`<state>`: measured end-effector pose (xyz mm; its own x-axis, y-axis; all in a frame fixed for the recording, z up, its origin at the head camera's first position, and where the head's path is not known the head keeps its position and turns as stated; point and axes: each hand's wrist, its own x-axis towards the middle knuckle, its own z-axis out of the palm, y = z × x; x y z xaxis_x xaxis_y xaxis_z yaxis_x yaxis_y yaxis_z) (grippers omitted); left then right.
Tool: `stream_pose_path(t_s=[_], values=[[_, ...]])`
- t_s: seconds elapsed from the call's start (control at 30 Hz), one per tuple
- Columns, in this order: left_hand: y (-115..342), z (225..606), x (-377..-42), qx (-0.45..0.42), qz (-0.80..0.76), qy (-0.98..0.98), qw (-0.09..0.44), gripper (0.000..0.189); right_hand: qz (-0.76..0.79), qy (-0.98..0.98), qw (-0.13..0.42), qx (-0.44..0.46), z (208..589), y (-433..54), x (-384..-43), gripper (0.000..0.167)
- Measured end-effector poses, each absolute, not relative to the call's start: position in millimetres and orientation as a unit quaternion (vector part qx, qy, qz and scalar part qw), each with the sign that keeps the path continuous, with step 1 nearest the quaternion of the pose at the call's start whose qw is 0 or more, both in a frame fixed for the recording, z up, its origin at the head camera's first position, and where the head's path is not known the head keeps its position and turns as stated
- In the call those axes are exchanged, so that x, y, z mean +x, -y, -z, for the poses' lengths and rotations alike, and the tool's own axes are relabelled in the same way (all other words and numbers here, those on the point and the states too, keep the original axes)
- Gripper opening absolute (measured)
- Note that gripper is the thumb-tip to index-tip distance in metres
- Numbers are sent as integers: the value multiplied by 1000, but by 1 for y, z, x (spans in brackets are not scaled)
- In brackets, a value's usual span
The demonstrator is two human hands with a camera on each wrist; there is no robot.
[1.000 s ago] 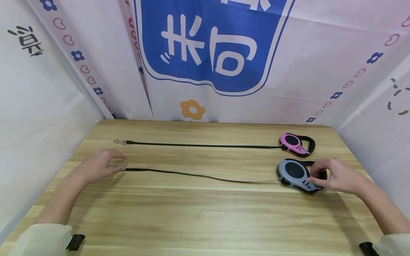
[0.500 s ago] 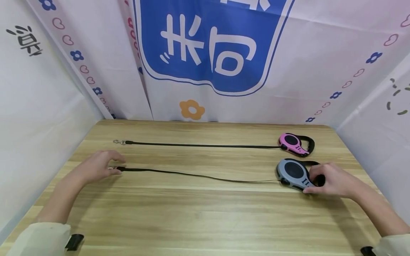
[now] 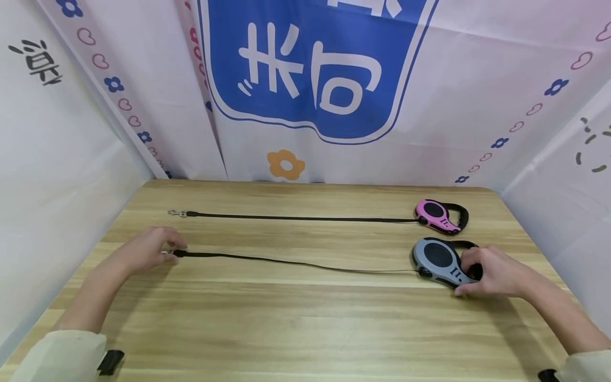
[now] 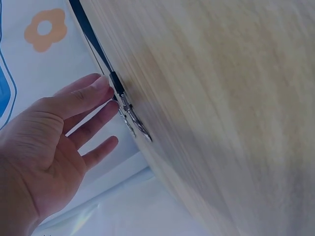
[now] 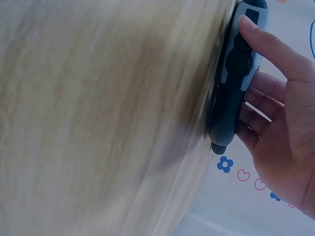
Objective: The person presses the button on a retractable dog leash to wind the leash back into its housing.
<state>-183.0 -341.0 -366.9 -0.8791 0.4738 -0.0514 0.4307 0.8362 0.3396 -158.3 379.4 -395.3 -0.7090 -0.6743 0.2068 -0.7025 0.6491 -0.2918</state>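
Leash-case (image 3: 437,255), rounded grey-and-black plastic, seemed anchored by the gripping right hand (image 3: 497,272); left of it, whether the left hand (image 3: 147,248) pinched thin black webbing (image 3: 200,254) was unclear.

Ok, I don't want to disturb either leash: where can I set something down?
Widest: the tabletop on the near side of the gray leash, between the forearms. Narrower: the strip between the two cords. Crowded: the right end, where the right hand grips the gray leash beside the pink leash, and the left, around the left hand.
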Motion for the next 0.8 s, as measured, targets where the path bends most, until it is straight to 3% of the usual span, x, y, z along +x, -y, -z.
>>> stream_pose_path(t_s=[0.4,0.8], values=[[341,371,-196,226,-157,-958,86,14,-177,910,30,374,393,-381,-159,43],[345,374,-192,216,-179,-955,100,19,-166,915,30,367,395,-378,-158,44]])
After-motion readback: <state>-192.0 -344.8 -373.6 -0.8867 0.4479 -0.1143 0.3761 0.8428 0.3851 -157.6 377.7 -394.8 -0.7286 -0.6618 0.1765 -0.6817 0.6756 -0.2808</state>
